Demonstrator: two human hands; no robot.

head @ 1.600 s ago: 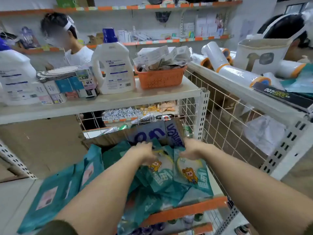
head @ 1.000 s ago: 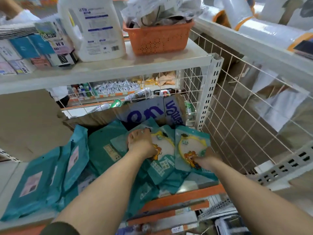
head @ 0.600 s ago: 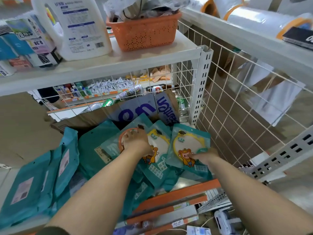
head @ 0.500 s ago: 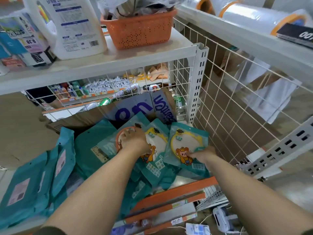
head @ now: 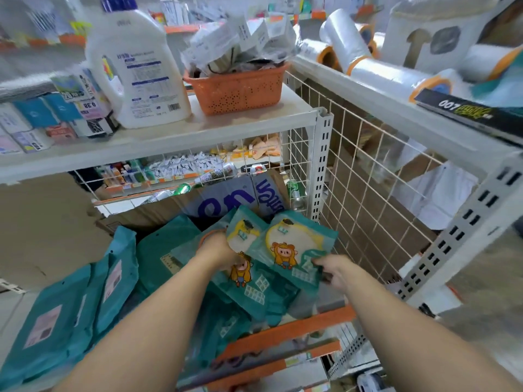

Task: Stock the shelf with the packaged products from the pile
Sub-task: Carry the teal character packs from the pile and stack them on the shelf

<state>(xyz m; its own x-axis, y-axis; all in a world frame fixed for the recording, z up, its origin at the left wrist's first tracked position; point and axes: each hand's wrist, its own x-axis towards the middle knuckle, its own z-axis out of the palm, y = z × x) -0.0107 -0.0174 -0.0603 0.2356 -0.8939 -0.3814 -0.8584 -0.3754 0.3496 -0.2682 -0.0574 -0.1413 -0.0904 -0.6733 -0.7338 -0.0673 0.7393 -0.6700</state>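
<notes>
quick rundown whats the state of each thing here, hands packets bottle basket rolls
left hand: on the middle packet, grip unclear
right hand: pinching the right packet by its lower corner
right packet: tilted, face up, overlapping the middle packet
detergent bottle: upright, capped
orange basket: heaped full
film rolls: lying on their sides
teal packets on the left: lying flat, label side up

The packet (head: pixel 288 244) I pinch in my right hand (head: pixel 336 271) is glossy plastic film. At the back edge of the shelf (head: pixel 285 325) the box (head: pixel 147 215) is matt cardboard; the mesh (head: pixel 368 193) is painted wire.
</notes>
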